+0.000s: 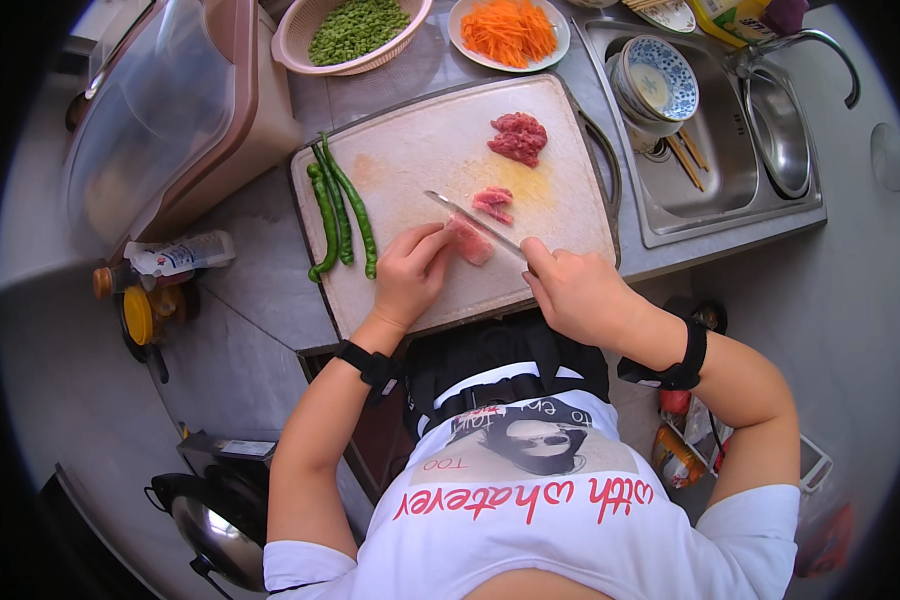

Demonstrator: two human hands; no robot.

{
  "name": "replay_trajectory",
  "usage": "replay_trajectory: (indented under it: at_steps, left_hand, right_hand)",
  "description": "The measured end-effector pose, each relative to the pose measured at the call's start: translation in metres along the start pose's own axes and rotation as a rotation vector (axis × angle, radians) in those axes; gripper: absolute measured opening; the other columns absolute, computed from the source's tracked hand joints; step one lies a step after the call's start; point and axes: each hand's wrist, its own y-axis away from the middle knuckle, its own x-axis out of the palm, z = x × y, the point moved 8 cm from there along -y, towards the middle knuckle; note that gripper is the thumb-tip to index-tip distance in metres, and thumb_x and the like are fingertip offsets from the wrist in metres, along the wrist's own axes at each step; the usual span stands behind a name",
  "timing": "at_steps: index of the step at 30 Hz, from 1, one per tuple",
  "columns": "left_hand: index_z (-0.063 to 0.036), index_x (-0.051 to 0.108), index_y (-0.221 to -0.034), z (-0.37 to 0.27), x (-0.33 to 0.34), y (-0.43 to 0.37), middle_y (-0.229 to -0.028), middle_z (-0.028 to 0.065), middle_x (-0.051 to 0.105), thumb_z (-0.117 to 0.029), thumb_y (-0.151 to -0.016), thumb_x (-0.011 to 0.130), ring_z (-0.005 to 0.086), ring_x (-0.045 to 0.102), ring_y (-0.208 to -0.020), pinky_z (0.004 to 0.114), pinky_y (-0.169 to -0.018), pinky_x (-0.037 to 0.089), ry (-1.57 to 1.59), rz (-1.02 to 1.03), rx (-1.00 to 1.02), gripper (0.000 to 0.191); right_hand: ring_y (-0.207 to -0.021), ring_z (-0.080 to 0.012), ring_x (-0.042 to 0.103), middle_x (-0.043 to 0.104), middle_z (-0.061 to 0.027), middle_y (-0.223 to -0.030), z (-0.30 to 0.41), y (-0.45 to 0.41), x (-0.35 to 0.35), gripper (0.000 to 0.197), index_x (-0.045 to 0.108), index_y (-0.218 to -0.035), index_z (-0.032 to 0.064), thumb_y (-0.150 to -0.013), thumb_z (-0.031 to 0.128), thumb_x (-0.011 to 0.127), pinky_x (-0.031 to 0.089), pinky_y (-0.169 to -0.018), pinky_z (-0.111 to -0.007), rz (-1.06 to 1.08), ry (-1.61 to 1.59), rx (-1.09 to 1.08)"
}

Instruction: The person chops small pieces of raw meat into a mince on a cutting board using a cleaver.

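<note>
My right hand (570, 289) grips a kitchen knife (476, 221), its blade lying across the edge of a piece of raw meat (471, 244). Fingers of my left hand (416, 270) press on the left side of that piece. Just beyond the blade lie a few cut meat slices (493, 204). Farther back is a mound of darker red raw meat (519, 139). All of it rests on a pale cutting board (420, 157) with a dark rim. Several long green chili peppers (337, 210) lie along the board's left side.
Behind the board stand a pink colander (292, 45) of chopped green vegetables and a white plate (456, 37) of shredded carrot. To the right, a steel sink (727, 180) holds stacked bowls (660, 79) and chopsticks (686, 161). A lidded storage bin (262, 120) and bottles (139, 315) stand left; a wok (221, 529) sits lower left.
</note>
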Motion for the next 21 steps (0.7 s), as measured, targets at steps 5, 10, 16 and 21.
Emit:
replay_trajectory:
  at_steps: [5, 10, 16, 21]
  left_hand:
    - [-0.0057, 0.068, -0.089, -0.005, 0.01, -0.003, -0.092, 0.0099, 0.067, -0.002, -0.074, 0.068, 0.0291, 0.064, -0.083, 0.036, -0.073, 0.052, 0.011, 0.03, 0.127, 0.016]
    - [-0.0051, 0.067, -0.086, -0.001, 0.014, -0.001, -0.091, 0.0098, 0.066, -0.001, -0.072, 0.067, 0.0289, 0.063, -0.082, 0.036, -0.072, 0.052, -0.002, 0.026, 0.124, 0.015]
    - [-0.0057, 0.067, -0.084, 0.001, 0.015, -0.001, -0.091, 0.0095, 0.066, 0.0, -0.07, 0.067, 0.029, 0.062, -0.083, 0.036, -0.072, 0.052, 0.009, 0.006, 0.108, 0.015]
    - [-0.0062, 0.066, -0.084, -0.004, 0.017, -0.006, -0.091, 0.009, 0.065, 0.0, -0.07, 0.065, 0.0298, 0.061, -0.082, 0.038, -0.071, 0.051, 0.001, 0.035, 0.121, 0.016]
  right_hand:
    - [-0.061, -0.0411, 0.06, 0.059, -0.0205, -0.064, 0.012, 0.004, -0.001, 0.021, 0.041, -0.099, 0.0024, -0.091, 0.016, 0.054, 0.048, -0.054, -0.05, 0.057, 0.04, 0.023]
    - [-0.058, -0.0423, 0.059, 0.059, -0.0206, -0.063, 0.009, 0.011, -0.002, 0.021, 0.039, -0.099, 0.0017, -0.092, 0.016, 0.052, 0.047, -0.054, -0.051, 0.183, 0.056, 0.07]
    - [-0.058, -0.0436, 0.058, 0.058, -0.0209, -0.062, 0.008, -0.002, -0.003, 0.021, 0.039, -0.099, 0.0008, -0.093, 0.017, 0.051, 0.047, -0.054, -0.052, 0.244, 0.027, 0.062]
    - [-0.059, -0.0438, 0.058, 0.059, -0.0219, -0.063, 0.014, -0.039, 0.016, 0.021, 0.039, -0.1, 0.0005, -0.093, 0.017, 0.051, 0.046, -0.055, -0.052, 0.117, -0.007, -0.034]
